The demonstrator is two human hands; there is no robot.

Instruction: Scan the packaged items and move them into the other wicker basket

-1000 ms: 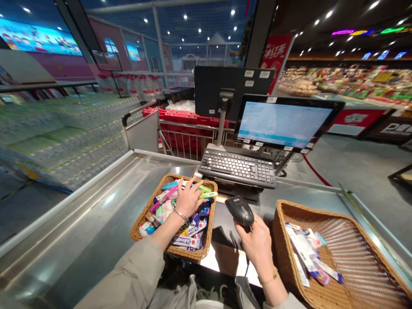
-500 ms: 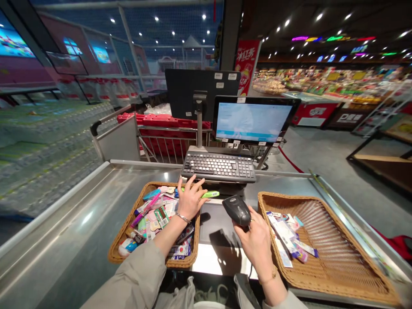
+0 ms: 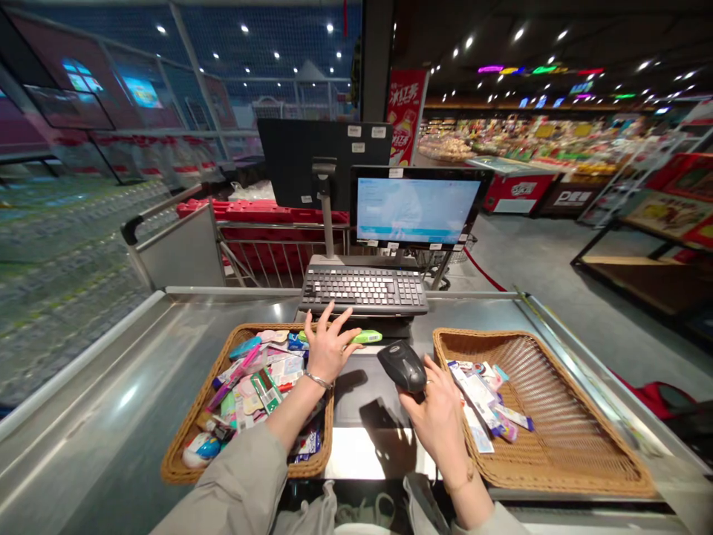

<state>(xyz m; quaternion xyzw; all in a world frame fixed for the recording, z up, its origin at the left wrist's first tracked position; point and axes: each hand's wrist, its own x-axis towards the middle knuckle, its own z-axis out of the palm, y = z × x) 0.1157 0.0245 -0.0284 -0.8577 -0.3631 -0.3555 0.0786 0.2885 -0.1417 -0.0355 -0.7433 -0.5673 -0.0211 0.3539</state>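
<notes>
My left hand (image 3: 327, 348) hovers over the right rim of the left wicker basket (image 3: 183, 453), pinching a green packaged item (image 3: 365, 337) between thumb and fingers, other fingers spread. The basket is full of several small packaged goods (image 3: 261, 379). My right hand (image 3: 437, 416) grips a black barcode scanner (image 3: 402, 365), its head pointing toward the green item. A second wicker basket (image 3: 562, 446) on the right holds a few packaged items (image 3: 484, 405) at its left side.
A keyboard (image 3: 365, 290), a lit touchscreen (image 3: 415, 210) and a rear-facing customer display (image 3: 323, 160) stand behind the baskets on the steel checkout counter (image 3: 111, 416). Beyond are a cart rail, red crates (image 3: 267, 223) and store shelves.
My left hand lifted the green item out of the left basket toward the scanner. The camera view swung rightward, so everything shifted left in the picture. My right hand stayed on the scanner.
</notes>
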